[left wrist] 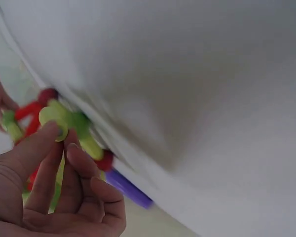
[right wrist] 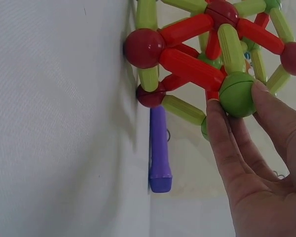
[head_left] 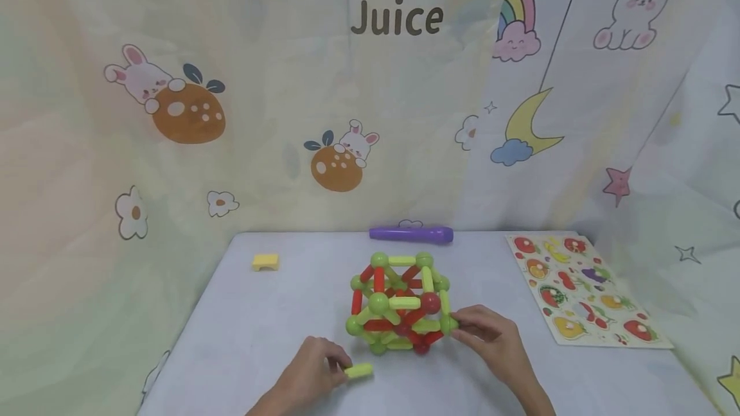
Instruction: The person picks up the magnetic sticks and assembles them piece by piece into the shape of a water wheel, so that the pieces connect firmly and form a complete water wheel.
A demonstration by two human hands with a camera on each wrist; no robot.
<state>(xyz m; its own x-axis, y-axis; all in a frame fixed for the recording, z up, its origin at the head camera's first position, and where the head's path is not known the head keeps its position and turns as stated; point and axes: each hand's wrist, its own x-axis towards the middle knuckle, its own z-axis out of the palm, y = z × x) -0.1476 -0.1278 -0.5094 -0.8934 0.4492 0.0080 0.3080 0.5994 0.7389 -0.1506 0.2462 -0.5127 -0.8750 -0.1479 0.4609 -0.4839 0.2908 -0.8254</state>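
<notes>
A cage-like structure of red and yellow-green rods joined by red and green balls (head_left: 405,302) stands on the white table. My right hand (head_left: 491,342) pinches a green ball (right wrist: 238,95) at the structure's right side between thumb and fingers. In front of the structure, to its left, my left hand (head_left: 315,368) pinches a loose yellow-green rod (head_left: 359,371) by one end. Seen from the left wrist, the rod's round end (left wrist: 53,118) shows above the thumb and fingertips, overlapping the structure behind it.
A purple microphone-shaped stick (head_left: 412,235) lies at the table's back edge, behind the structure. A small yellow arched block (head_left: 265,262) sits at the back left. On the right lies a fruit-picture board (head_left: 586,291). A printed cloth (head_left: 277,69) hangs behind the table (head_left: 248,320).
</notes>
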